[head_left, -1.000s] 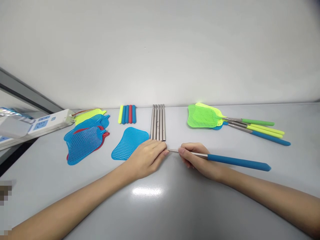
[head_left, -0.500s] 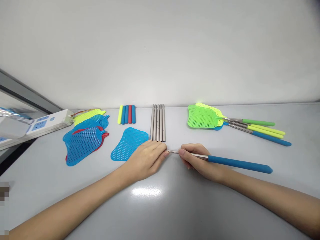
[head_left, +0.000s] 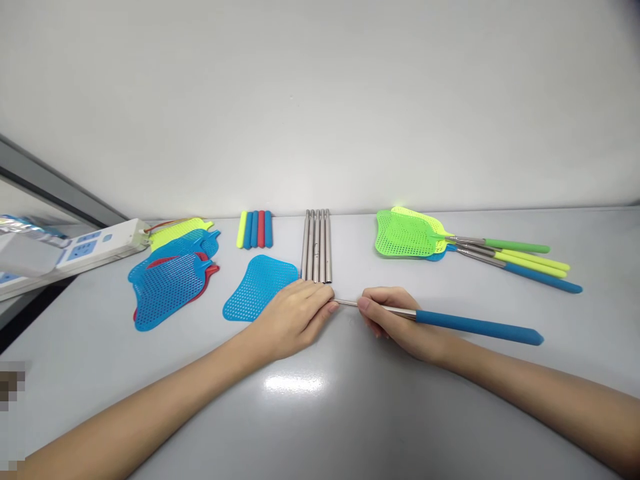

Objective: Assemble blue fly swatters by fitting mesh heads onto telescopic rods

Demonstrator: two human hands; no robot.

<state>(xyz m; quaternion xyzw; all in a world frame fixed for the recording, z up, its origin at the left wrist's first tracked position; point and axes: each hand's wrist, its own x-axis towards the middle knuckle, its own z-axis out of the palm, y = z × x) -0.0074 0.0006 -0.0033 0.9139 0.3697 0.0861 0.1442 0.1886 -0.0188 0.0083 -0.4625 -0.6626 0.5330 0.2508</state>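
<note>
My left hand (head_left: 300, 313) is closed around the neck of a blue fly swatter head (head_left: 261, 288), whose perforated paddle lies to its left. The thin end of a steel rod (head_left: 347, 303) runs into the same fist, so the joint between them is hidden. With thumb and fingers, my right hand (head_left: 400, 323) grips this rod farther along. A blue foam handle (head_left: 477, 327) covers the rod's other end and sticks out past my right wrist. Just beyond my left hand lies a row of several steel rods (head_left: 316, 247).
Several foam grips (head_left: 254, 229) lie near the wall. At left are stacked loose swatter heads (head_left: 170, 290) beside a white power strip (head_left: 105, 250). Assembled fly swatters (head_left: 407, 233) overlap at the right, their handles (head_left: 533, 263) pointing right.
Both hands keep their hold on the swatter head and rod with almost no movement. The view has shifted very slightly.
</note>
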